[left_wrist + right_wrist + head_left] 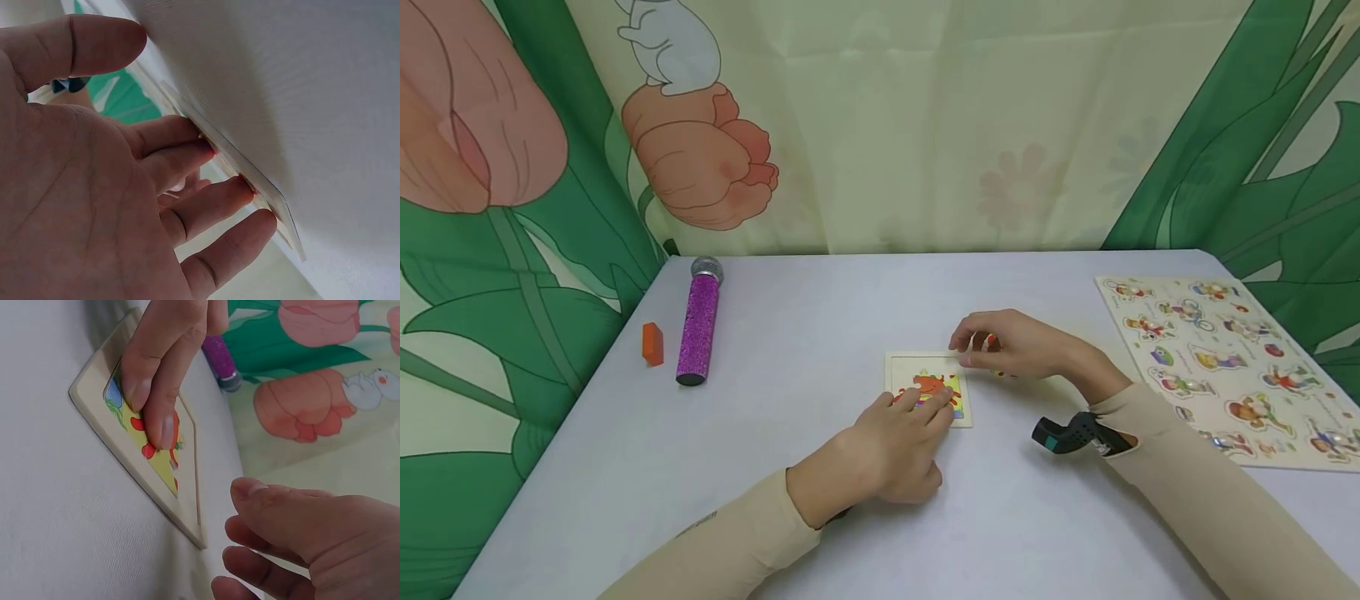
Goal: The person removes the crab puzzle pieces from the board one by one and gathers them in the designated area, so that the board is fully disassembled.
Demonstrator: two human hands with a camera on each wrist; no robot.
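A small square wooden picture puzzle (891, 367) lies on the table, with a red figure on a yellow ground in its recess. My left hand (895, 450) presses its fingertips onto the picture from the near side, fingers fairly straight. In the left wrist view the thumb stays off the board (234, 150). By the puzzle's far right corner hovers my right hand (1018, 346), fingers bent loosely and thumb apart from them. The right wrist view shows nothing between the fingertips of that hand (300, 544). Small red and yellow bits (992, 342) peek out behind it, mostly hidden.
A purple glittery microphone (700, 325) lies at the left, beside an orange block (652, 344). On the right is a large board (1180, 358) with several cartoon figures. A printed curtain (925, 125) hangs behind the white table (805, 333).
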